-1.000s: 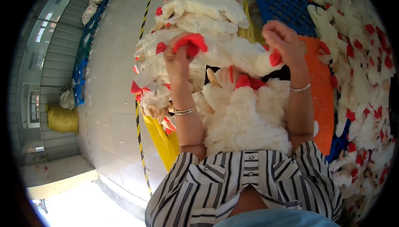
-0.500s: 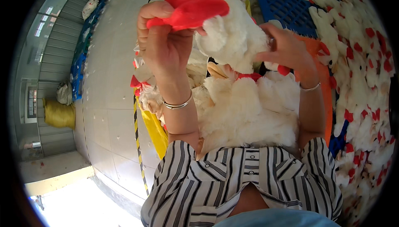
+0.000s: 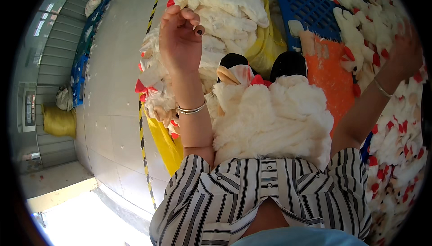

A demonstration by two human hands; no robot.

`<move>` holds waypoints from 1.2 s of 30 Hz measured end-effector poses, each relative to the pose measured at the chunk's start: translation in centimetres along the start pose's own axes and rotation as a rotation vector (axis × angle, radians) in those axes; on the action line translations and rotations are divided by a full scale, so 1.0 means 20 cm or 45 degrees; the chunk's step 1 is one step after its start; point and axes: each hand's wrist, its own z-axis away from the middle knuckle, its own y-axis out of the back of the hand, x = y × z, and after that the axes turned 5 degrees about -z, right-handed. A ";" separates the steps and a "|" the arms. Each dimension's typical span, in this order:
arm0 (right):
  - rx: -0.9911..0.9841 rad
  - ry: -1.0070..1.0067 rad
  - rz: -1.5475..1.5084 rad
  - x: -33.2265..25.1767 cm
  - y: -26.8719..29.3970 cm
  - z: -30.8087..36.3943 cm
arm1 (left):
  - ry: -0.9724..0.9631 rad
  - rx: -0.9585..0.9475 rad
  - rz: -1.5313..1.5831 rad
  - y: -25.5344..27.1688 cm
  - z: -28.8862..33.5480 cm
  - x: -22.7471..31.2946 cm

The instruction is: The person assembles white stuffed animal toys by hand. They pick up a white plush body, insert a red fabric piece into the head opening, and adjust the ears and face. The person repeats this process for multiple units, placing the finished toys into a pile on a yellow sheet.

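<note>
My left hand (image 3: 181,43) is raised in front of a stack of white fluffy plush pieces (image 3: 229,5). Its fingers are loosely bent and apart, and nothing shows between them. At the far right my right hand (image 3: 405,50) reaches over a wide heap of white plush pieces with red parts (image 3: 351,25). It is dim and blurred near the picture's rim, so its fingers and anything in them cannot be made out. Across my lap lies white plush (image 3: 270,120), with a beige and a red part at its far edge.
A blue plastic grid (image 3: 310,9) lies at the far right, with an orange sheet (image 3: 328,75) nearer me. Yellow sheeting (image 3: 265,43) shows beside the stack. My dark shoes (image 3: 288,66) stand beyond my lap. Black-and-yellow tape (image 3: 146,156) runs along the grey floor.
The white plush piece with the red part has left my left hand, which is now loosely opened. My right hand has swung from beside that piece out to the heap on the right.
</note>
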 end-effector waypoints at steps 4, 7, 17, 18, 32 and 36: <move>-1.004 -0.877 -0.312 -0.13 -0.84 0.72 | 0.146 -0.109 -0.003 -0.09 -0.01 -0.11; -1.925 -0.853 -0.164 -0.22 -0.99 1.24 | 0.231 -0.264 -0.029 -0.11 0.01 -0.11; -0.683 -0.931 0.103 -0.12 -0.81 0.78 | 0.738 -0.540 -1.018 -0.03 0.02 -0.03; -0.237 -1.208 -0.024 -0.10 -0.79 0.71 | 0.593 -0.555 -1.051 0.16 0.05 -0.18; -1.333 -0.734 -0.010 -0.16 -0.87 0.90 | 0.801 -0.207 -0.030 -0.05 0.18 -0.58; -1.491 -0.976 -0.232 -0.13 -0.90 0.99 | 0.826 0.022 0.078 -0.10 0.21 -0.50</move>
